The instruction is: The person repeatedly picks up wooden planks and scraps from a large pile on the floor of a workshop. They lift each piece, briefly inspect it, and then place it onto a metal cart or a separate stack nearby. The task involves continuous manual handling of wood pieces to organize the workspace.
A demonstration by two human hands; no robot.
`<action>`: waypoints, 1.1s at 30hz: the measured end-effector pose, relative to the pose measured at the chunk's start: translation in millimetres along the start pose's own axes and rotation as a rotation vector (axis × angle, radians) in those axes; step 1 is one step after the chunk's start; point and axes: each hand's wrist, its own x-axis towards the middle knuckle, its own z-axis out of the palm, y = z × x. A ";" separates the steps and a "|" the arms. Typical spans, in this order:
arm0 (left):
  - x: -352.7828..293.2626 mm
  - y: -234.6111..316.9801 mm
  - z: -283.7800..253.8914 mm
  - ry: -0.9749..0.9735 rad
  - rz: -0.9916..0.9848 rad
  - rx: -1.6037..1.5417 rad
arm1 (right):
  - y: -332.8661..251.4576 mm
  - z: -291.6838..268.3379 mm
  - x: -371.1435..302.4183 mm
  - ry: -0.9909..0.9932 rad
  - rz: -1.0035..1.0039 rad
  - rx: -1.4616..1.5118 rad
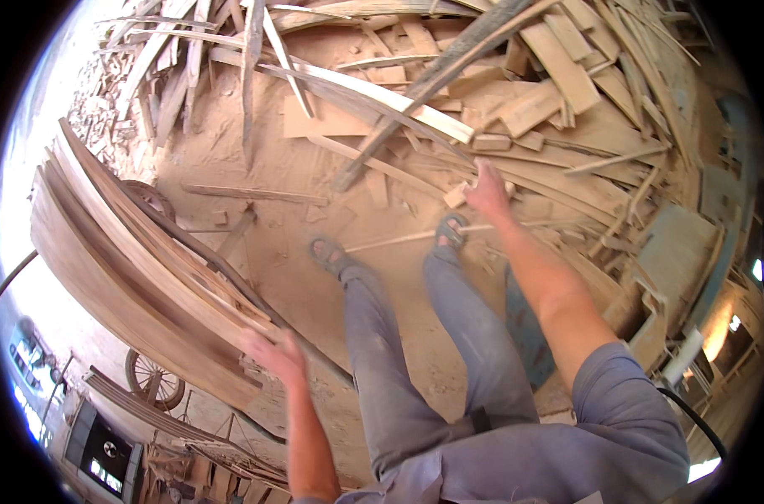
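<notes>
At the near end of a stack of long curved wooden planks (138, 277), my left hand (277, 357) closes on the end of a plank, its fingers partly hidden against the wood. The planks lie lengthwise on a wheeled cart with a dark rail. My right arm stretches forward over the floor. My right hand (488, 191) is open, its fingers and thumb apart, close to a small wood block (455, 195) and the near end of a long slab with a pale face (382, 97). Whether its fingertips touch the wood is unclear.
Offcuts and boards (550, 92) lie heaped ahead and to the right. A dark beam (432, 92) slants across the heap. Spoked wheels (155, 378) show at the left. My sandalled feet (331, 254) stand on the dusty floor. Blue-grey metal equipment (676, 252) stands at the right.
</notes>
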 end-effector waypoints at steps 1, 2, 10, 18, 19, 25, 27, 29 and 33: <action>-29.9 23.5 -4.0 -0.046 0.049 -0.089 | -7.5 6.7 26.6 -0.027 -0.041 -0.070; -59.2 41.5 -8.5 -0.174 0.125 -0.090 | -20.0 6.6 54.0 -0.052 -0.087 -0.145; -129.4 87.1 -2.2 -0.530 0.135 -0.243 | -3.8 87.0 256.7 0.030 0.341 1.016; -99.2 82.1 -10.5 -0.421 0.115 -0.204 | -111.5 97.0 242.2 0.210 0.092 1.169; -97.6 83.2 -11.0 -0.424 0.109 -0.192 | -137.8 92.8 239.9 0.199 0.002 1.098; -83.9 91.7 0.1 -0.502 0.136 -0.155 | -345.2 53.0 253.8 -0.422 -0.643 1.405; -94.8 91.3 -0.1 -0.494 0.096 -0.115 | -391.9 44.5 190.9 -0.278 -0.715 0.813; -94.4 95.7 4.1 -0.477 0.138 -0.094 | -356.4 20.3 147.1 -0.228 -0.747 0.745; -86.5 100.4 6.0 -0.520 0.253 -0.058 | -168.2 123.2 92.8 -0.221 -0.096 1.081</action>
